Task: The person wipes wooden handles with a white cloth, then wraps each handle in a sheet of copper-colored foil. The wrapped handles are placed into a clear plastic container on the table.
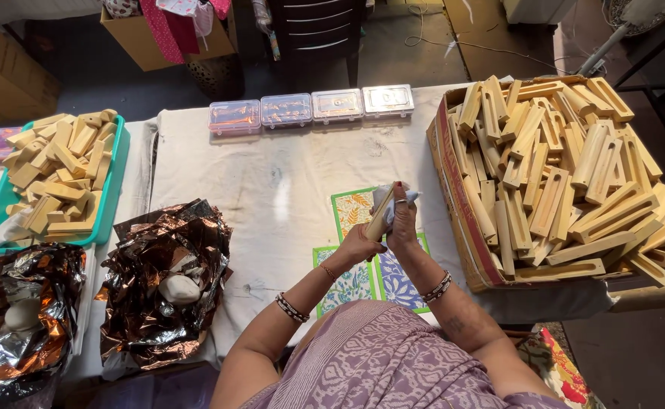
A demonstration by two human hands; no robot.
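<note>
Pale wood, smooth and unpainted, makes up the narrow block that the left hand clasps by its lower end, holding it upright and slightly tilted above the near middle of the worktop. The right hand is closed around a crumpled white cloth, which it presses against the block's upper end. Both hands hover over patterned tiles, green, orange and blue, lying near the worktop's front edge.

At the right edge sits a cardboard box heaped with many similar wooden blocks, long and slotted. Along the far edge stand four clear plastic cases in a row. Near the left edge a sheet of crinkled copper foil cradles a white lump. On the next table further left, a teal tray carries more short wooden pieces, and a second foil sheet lies at the front corner.
</note>
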